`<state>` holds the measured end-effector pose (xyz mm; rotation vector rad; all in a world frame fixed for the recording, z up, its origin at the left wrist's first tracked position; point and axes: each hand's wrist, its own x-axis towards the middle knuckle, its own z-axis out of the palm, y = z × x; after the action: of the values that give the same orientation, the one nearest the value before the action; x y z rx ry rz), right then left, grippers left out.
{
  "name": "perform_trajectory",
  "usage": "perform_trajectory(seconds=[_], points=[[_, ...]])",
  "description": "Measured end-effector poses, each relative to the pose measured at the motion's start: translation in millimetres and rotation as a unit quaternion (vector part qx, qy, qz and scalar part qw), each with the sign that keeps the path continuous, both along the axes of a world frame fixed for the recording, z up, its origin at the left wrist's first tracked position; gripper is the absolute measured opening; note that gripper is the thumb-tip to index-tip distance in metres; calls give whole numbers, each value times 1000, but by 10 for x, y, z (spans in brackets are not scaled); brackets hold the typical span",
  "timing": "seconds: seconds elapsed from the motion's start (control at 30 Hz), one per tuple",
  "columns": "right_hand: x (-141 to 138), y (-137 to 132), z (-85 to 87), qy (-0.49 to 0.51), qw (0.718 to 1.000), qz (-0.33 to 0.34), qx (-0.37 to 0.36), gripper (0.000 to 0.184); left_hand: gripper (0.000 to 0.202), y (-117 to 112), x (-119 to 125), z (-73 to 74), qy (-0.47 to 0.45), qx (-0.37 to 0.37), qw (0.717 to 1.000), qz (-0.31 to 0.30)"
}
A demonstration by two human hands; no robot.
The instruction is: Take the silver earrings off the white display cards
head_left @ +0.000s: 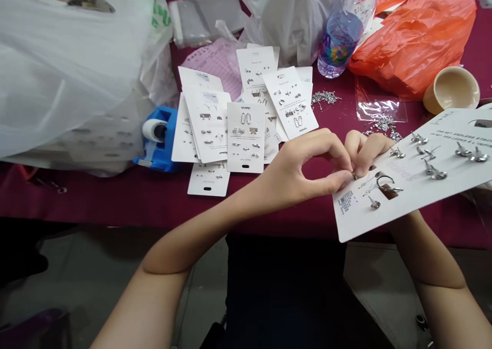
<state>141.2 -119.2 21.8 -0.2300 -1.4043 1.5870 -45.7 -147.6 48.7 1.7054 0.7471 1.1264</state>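
A white earring card is held up tilted at the right, its back side with metal posts and clasps facing me. My right hand grips this card by its left edge; most of that hand is hidden behind it. At the same edge, the thumb and index finger of my left hand pinch a small metal earring back, partly covered by the fingertips. A hoop earring sticks out of the card close by.
Several filled earring cards lie overlapping on the maroon cloth. Loose metal findings form small piles. Around them are a blue tape dispenser, a water bottle, a beige cup, an orange bag and a large white bag.
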Motion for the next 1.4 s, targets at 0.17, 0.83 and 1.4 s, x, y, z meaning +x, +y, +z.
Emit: perform_trajectory(seconds=[0.17, 0.83, 1.4], points=[[-11, -9, 70, -52, 998, -29, -6, 30, 14, -22, 23, -39, 6, 2, 1000, 3], [147, 223, -42, -240, 958, -157, -4, 53, 36, 487, -154, -427, 20, 9, 984, 177], [206, 337, -41, -237, 943, -233, -15, 40, 22, 628, -206, -525, -14, -9, 973, 232]])
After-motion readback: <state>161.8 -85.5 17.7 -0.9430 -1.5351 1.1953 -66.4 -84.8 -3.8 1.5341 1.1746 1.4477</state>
